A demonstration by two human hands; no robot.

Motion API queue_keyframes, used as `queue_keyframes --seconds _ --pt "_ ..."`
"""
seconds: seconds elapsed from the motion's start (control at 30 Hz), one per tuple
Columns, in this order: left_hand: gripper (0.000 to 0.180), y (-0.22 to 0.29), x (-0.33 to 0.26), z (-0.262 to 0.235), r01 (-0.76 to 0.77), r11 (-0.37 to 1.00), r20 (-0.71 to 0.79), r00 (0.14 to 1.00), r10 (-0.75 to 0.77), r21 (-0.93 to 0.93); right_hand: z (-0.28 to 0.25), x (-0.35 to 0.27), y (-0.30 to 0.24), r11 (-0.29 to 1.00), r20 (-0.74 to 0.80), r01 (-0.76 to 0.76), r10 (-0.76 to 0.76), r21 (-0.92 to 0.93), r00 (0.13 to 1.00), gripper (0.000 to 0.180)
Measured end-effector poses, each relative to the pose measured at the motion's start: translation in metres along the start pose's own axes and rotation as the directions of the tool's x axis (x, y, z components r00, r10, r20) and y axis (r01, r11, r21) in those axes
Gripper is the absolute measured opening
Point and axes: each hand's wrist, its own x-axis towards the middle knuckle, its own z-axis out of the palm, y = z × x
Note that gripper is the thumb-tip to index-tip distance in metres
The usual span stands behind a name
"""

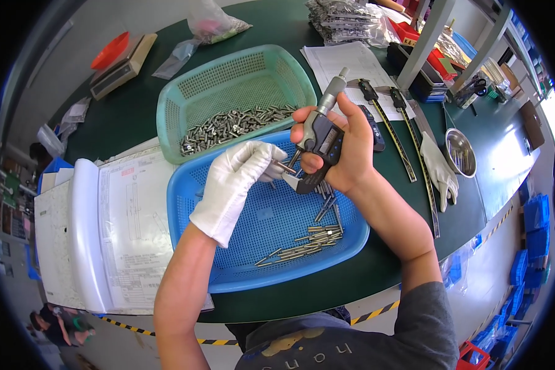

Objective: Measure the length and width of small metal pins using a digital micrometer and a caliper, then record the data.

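My left hand, in a white glove, pinches a slim metal pin between thumb and fingers. Bare and wrapped round a digital micrometer, my right hand holds the tool tilted, its thimble pointing up and away. The pin reaches to the micrometer's jaws; whether both faces touch it I cannot tell. Both hands are above a blue perforated basket, where several long metal pins lie at the right side. Behind it, a green basket contains a heap of short metal parts.
Left of the baskets lies a folder with a drawing. At right are two calipers, a spare white glove and a metal bowl. A scale with a red tray stands far left; bagged parts are stacked behind.
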Motion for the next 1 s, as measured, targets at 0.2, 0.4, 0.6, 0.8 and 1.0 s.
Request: queue_keyframes --seconds 0.2,0.4,0.6,0.8,1.0 --pt "0.028 0.001 0.0 0.002 -0.021 0.999 0.007 1.0 0.021 0.028 -0.003 0.002 0.001 0.999 -0.005 0.004 -0.004 -0.037 1.0 0.057" --pt "0.028 0.006 -0.001 0.003 0.027 1.0 -0.03 0.999 -0.027 -0.003 -0.003 0.001 0.0 1.0 -0.015 0.0 -0.001 -0.031 1.0 0.058" --pt "0.031 0.003 -0.001 0.003 0.035 0.999 -0.073 0.997 -0.032 0.033 0.0 0.001 0.003 0.997 -0.027 0.031 -0.033 -0.076 0.999 0.06" --pt "0.03 0.001 -0.001 0.004 0.013 0.999 -0.055 0.998 -0.011 0.032 -0.001 0.002 0.002 0.998 -0.021 0.044 -0.045 -0.049 0.999 0.059" --pt "0.03 -0.003 0.0 0.004 0.048 0.999 -0.04 0.998 -0.047 0.009 -0.001 0.001 0.002 0.999 -0.008 0.041 -0.041 -0.033 0.999 0.06"
